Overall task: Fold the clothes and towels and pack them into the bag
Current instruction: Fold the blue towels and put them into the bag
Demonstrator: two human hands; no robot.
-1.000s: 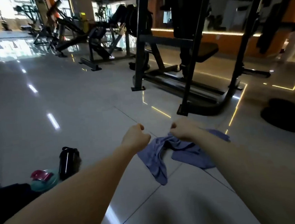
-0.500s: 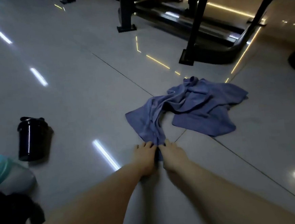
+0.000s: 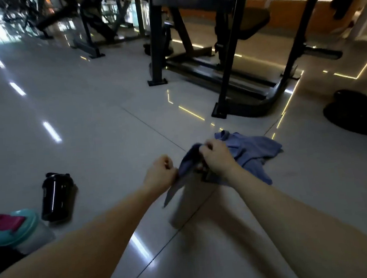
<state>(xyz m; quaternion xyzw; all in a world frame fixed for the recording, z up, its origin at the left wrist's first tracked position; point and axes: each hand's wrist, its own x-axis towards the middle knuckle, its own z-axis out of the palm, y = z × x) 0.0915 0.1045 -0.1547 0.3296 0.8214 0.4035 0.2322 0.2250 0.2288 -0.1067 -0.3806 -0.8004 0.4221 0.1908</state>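
A blue-grey towel [image 3: 254, 153] lies crumpled on the shiny tiled floor just right of centre. My right hand [image 3: 218, 158] grips a bunched edge of it and lifts that part off the floor. My left hand [image 3: 161, 173] pinches the same edge a short way to the left, and a strip of the cloth hangs down between and below the two hands. The rest of the towel trails on the floor behind my right hand. No bag is recognisable in the head view.
A black shaker bottle [image 3: 56, 196] stands at the left. Nearer me is a cup with a teal and pink lid [image 3: 16, 228], beside dark cloth at the left edge. A black gym machine frame [image 3: 221, 70] stands ahead, and a dark weight plate [image 3: 356, 114] lies at the right.
Half a second ago both hands pressed the towel's near corner on the floor. Now they have lifted that edge and moved slightly apart. The camera has tilted up.
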